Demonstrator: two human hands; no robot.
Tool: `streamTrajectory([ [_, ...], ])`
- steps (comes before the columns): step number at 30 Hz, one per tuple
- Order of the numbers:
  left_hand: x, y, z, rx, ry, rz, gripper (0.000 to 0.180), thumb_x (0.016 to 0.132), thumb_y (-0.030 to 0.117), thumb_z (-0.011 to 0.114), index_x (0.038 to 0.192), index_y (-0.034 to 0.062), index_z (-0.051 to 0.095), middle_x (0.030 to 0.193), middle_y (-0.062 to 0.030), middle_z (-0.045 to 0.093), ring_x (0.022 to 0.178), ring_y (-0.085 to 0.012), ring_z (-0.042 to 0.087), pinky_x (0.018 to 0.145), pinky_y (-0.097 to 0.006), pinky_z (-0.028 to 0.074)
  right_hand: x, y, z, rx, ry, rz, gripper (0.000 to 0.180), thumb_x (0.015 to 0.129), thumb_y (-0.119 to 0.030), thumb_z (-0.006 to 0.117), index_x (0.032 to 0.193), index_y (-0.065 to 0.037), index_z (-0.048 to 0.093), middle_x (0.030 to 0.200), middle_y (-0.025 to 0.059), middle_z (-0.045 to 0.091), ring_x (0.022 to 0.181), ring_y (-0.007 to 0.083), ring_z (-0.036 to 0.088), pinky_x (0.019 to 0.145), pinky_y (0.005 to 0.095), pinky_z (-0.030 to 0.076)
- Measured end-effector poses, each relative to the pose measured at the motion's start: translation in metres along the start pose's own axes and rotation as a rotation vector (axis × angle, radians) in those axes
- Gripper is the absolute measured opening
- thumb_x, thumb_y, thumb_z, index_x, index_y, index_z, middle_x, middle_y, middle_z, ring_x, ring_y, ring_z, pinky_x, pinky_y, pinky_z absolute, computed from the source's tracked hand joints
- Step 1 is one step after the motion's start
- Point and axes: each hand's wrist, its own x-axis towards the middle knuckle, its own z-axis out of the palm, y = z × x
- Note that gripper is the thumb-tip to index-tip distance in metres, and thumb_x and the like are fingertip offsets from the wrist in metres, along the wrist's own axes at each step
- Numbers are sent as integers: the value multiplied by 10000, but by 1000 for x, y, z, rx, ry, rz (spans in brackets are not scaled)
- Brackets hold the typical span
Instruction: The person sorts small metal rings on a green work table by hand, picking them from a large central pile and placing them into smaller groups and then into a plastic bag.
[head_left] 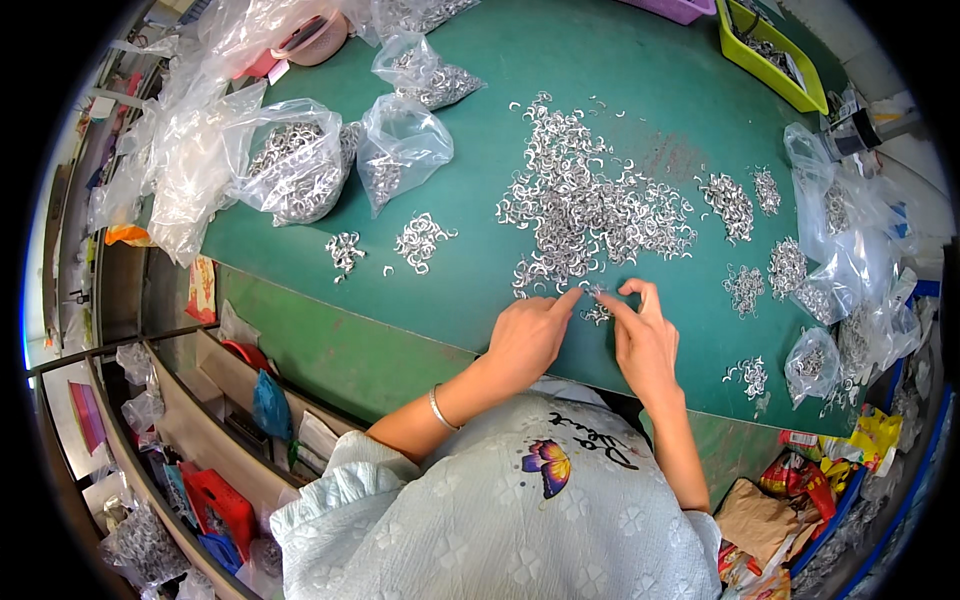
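Metal rings [590,205] litter the green table [480,60]; both hands [590,335] pinch a small cluster [597,314].

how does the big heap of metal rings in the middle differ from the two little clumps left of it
The big heap spreads wide and loose across the green table, reaching the left hand and right hand; the two small clumps are compact and lie apart from both hands. All are the same small silvery curved pieces.
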Motion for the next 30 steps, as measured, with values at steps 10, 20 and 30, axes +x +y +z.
streamTrajectory([
  [10, 5, 3, -2, 6, -104, -37, 220, 879, 67, 598, 1092, 52, 653, 799, -149, 656, 708, -348, 625, 633, -447, 495, -8, -4, -4, 18, -61, 71, 320, 807, 23, 592, 1057, -140, 707, 1124, 76, 554, 624, 309, 609, 570, 411, 480],
  [20, 0, 2, 2, -31, -1, 22, 284, 868, 63, 609, 1151, 64, 626, 778, -129, 640, 694, -327, 619, 612, -436, 491, -12, 0, -3, 93, 53, 120, 273, 854, 7, 596, 1065, -133, 698, 1074, 84, 545, 575, 289, 577, 533, 401, 458],
  [30, 3, -2, 2, 36, -5, 98, 362, 818, 39, 586, 1177, 59, 626, 719, -97, 601, 675, -291, 607, 610, -421, 480, -13, 2, -4, 56, 77, 171, 183, 881, -39, 610, 1027, -105, 699, 1019, 84, 545, 581, 294, 591, 532, 415, 449],
])
